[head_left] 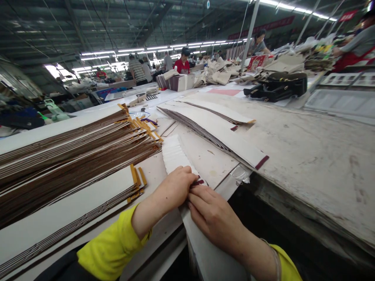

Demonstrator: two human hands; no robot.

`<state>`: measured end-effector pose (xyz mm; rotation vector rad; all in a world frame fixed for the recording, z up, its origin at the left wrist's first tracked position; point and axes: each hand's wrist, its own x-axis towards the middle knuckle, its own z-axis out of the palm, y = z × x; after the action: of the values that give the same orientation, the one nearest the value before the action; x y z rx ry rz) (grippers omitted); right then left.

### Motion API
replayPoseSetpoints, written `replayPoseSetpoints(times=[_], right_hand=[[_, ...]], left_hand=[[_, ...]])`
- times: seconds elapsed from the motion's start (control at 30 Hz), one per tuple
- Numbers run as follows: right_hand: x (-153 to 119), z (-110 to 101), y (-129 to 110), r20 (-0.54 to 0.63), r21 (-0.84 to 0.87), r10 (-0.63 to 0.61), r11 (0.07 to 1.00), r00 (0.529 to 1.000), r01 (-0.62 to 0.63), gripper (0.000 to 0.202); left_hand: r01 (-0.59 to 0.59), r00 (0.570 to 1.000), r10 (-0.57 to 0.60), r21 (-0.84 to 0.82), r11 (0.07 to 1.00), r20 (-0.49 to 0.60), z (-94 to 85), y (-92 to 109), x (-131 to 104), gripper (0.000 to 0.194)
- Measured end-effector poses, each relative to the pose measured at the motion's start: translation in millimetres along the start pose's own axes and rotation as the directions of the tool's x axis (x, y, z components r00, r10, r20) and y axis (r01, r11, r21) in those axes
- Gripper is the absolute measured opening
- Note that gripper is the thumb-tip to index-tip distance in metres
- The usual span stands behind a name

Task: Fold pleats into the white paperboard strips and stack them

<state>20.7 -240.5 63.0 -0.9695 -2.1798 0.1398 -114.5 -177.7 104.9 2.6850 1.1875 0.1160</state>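
My left hand (pixel 180 185) is closed at the near end of a white, wrinkled strip (pixel 177 154), where a dark red edge shows by the fingertips. Against it lies my right hand (pixel 215 214), its fingers bent and pressed together over a long pale strip (pixel 202 249) that runs toward me. The two hands meet where the strips join; the fingertips are partly hidden. To the left are stacks of long white strips (pixel 96 183) with brown undersides and mustard-coloured ends. Beyond my hands lies a fanned pile of white strips (pixel 216 132) with dark red ends.
A dark gap (pixel 252 210) opens between the tables on the right. The worn tabletop (pixel 316 156) extends beyond it. Black bags (pixel 278 86), a heap of beige pieces (pixel 219 72) and a green spray bottle (pixel 55 111) stand farther off. Several people work in the background.
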Motion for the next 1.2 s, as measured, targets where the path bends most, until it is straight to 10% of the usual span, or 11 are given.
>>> replayPoseSetpoints(times=[0.2, 0.8, 1.2], right_hand=[[8.1, -3.3, 17.1, -0.106, -0.029, 0.153, 0.987, 0.983, -0.157, 0.033], [33.1, 0.5, 22.5, 0.236, -0.091, 0.062, 0.995, 0.970, -0.041, 0.031], [37.8, 0.1, 20.2, 0.309, -0.139, 0.029, 0.990, 0.951, 0.014, 0.014]], left_hand=[[-0.037, 0.999, 0.036, -0.084, 0.996, -0.010, -1.8, -2.6, -5.6, 0.019], [0.121, 0.952, -0.227, -0.430, 0.895, -0.203, 11.2, -24.3, -51.5, 0.025], [0.074, 0.982, -0.106, -0.200, 0.977, -0.159, 11.7, -19.3, -57.7, 0.020]])
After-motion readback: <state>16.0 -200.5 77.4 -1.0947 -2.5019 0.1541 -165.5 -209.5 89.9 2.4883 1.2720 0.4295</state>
